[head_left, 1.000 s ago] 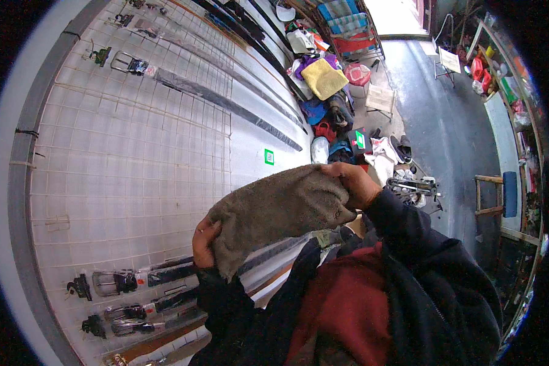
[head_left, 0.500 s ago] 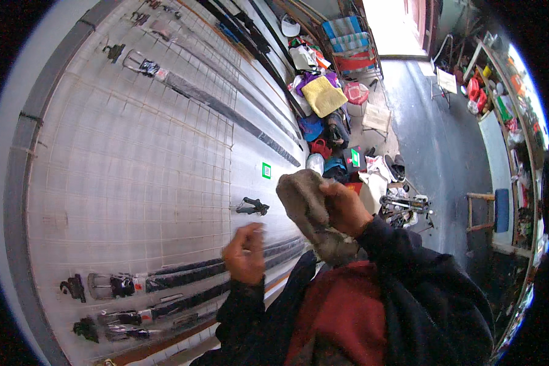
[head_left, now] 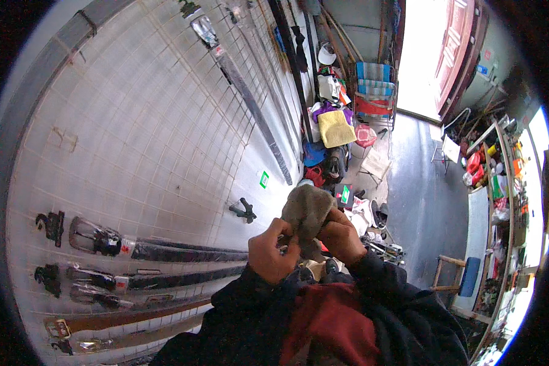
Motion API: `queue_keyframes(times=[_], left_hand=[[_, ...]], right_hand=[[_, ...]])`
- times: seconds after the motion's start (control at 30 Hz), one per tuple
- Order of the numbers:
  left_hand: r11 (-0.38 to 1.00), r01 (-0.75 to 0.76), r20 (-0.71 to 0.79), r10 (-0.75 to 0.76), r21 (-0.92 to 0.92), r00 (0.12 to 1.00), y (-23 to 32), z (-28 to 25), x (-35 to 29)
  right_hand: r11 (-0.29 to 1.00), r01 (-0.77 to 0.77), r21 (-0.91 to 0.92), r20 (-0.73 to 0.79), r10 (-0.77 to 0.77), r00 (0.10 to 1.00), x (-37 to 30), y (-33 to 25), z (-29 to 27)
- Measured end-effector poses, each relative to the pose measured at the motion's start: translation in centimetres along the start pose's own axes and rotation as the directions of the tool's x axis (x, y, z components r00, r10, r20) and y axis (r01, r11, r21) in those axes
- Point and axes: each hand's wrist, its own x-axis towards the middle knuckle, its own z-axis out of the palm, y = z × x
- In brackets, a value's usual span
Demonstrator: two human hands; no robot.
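Observation:
A greyish-brown piece of thick, soft cloth [head_left: 308,210] is bunched up in front of my chest. My right hand [head_left: 343,238] grips its right side with thumb and fingers closed. My left hand [head_left: 273,251] is closed at the lower left edge, thumb and fingertips pinched on the cloth. Part of the lower cloth is hidden between the hands. To the left of them, a small dark clip-like hanger [head_left: 244,210] sits by the wire grid panel [head_left: 146,152].
Black belts in clear plastic [head_left: 183,251] hang along the grid's near side, beside a brown belt [head_left: 128,320]. Ahead are a yellow cushion [head_left: 337,129], a folding chair [head_left: 374,91] and a small stool [head_left: 375,166]. Shelves of goods [head_left: 509,183] line the right, beyond dark floor [head_left: 418,201].
My left hand has come up and right to the cloth and taken hold of its edge. The cloth is bunched tighter in both hands. The view has turned rightward.

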Motion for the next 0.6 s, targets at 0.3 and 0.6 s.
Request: queue_keyframes(times=[0.3,0.6], left_hand=[[0.911,0.146,0.218,-0.063,-0.386,0.974,2.8,-1.5,0.0],[0.977,-0.16,0.179,0.184,-0.138,0.966,1.7,0.1,-2.2]], right_hand=[[0.918,0.239,-0.316,-0.158,-0.3,0.941,1.4,3.7,-0.7],[0.997,0.016,0.079,-0.377,0.015,0.926,0.8,0.9,2.3]])
